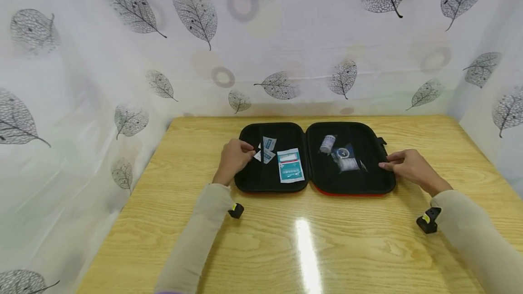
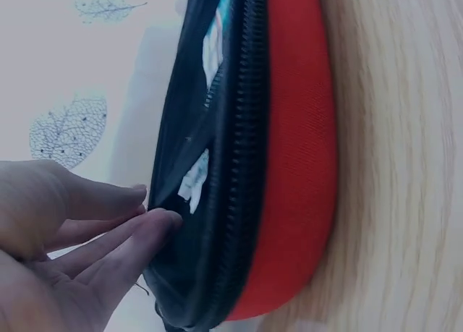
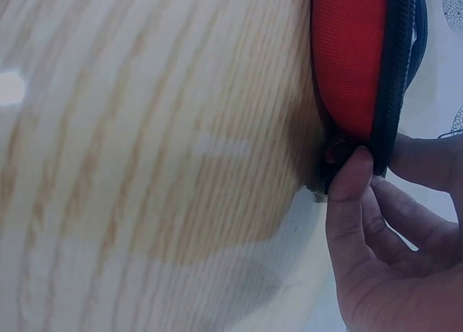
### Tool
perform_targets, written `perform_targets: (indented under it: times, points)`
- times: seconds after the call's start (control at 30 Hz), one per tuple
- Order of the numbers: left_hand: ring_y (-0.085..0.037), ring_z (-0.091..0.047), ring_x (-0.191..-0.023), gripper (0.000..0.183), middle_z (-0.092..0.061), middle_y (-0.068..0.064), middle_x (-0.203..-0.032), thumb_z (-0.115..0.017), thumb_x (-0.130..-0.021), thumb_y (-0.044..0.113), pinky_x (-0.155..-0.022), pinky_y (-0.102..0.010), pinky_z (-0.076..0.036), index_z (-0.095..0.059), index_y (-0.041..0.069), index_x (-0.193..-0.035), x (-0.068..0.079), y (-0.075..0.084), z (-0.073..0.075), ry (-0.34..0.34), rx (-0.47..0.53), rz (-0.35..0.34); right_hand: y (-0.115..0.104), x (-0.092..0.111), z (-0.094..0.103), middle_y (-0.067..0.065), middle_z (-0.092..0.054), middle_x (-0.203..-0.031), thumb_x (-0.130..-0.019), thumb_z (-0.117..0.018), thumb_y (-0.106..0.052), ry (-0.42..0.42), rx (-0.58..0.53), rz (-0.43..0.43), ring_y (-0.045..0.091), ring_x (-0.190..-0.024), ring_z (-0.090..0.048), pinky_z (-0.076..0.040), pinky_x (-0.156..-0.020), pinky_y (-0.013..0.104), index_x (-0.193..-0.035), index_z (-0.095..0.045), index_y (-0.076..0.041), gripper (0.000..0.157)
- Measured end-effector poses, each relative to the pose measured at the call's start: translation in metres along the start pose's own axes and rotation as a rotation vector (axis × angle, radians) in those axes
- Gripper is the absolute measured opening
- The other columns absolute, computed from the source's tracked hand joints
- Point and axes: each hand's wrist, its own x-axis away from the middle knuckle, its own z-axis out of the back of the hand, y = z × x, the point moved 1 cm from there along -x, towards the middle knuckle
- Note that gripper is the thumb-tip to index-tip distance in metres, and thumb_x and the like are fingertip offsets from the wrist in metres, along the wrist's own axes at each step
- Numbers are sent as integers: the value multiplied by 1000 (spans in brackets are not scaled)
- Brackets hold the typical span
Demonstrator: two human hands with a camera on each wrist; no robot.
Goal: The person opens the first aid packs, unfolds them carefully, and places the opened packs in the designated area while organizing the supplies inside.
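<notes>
A zippered case (image 1: 282, 189), red outside and black inside, lies unfolded on the table, its two halves joined in the middle. My left hand (image 1: 234, 160) is at the left half's outer edge, thumb and fingertips pinching the black edge in the left wrist view. Close to those fingers, two small white packets (image 1: 267, 143) lie under a dark strap. Beside them is a larger teal and white packet (image 1: 291, 167). My right hand (image 1: 408, 169) grips the right half's rim, thumb inside and fingers (image 3: 351, 180) outside. That half holds a small white bottle (image 1: 328, 143) and a clear bag (image 1: 346, 160).
The wooden table (image 1: 261, 244) extends in front of the case and to both sides. Behind it hangs a pale curtain (image 1: 278, 49) with a leaf print, which also runs along the left and right. A black buckle tab (image 1: 382, 141) sticks out from the right half.
</notes>
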Motion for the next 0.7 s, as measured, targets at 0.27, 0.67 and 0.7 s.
perform_targets:
  times: [0.27,0.67,0.7]
  points:
    - [-21,-71,-86,15,-76,-7,-96,-75,-94,17,-78,-38,-58,-79,6,-103,4,15,-5,-58,93,1,2,0,-1,39,-59,-124,-98,-67,-40,8,-12,0,37,-100,-67,-58,-82,46,-134,-47,24,76]
    - [-23,-66,-98,17,-70,-11,-110,-74,-94,14,-85,-38,-58,-75,3,-107,4,25,-32,-177,320,101,4,0,0,40,-58,-125,-100,-65,-37,-10,-32,15,40,-100,-67,-59,-77,42,-135,-45,24,73]
    - [-23,-66,-99,17,-69,-12,-111,-74,-94,14,-86,-38,-57,-75,3,-107,4,25,-34,-187,336,112,4,0,0,40,-59,-124,-100,-65,-37,-10,-33,16,38,-99,-67,-59,-76,42,-135,-45,24,73]
